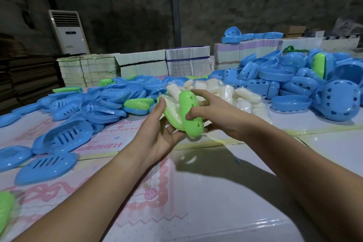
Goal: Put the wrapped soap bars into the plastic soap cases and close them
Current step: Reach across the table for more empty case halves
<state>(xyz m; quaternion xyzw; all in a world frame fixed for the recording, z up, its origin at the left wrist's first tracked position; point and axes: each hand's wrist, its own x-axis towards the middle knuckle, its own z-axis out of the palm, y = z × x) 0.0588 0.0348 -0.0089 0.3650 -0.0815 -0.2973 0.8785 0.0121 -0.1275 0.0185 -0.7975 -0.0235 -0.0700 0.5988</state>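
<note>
My left hand [157, 133] cradles the green bottom half of a soap case [170, 118] from below, and a white wrapped soap bar [173, 107] lies in it. My right hand [214, 112] grips the green lid [189, 114], which stands tilted on edge against the bottom half, partly over the soap. Behind my hands lies a clear bag of wrapped white soap bars [222, 94].
Blue slotted case halves [62, 137] are heaped at the left, blue lids with heart holes [337, 102] at the right. A closed green-and-blue case [137, 105] lies mid-table. Stacks of flat cartons [137, 68] line the far edge. A green piece [5, 208] sits at the near left.
</note>
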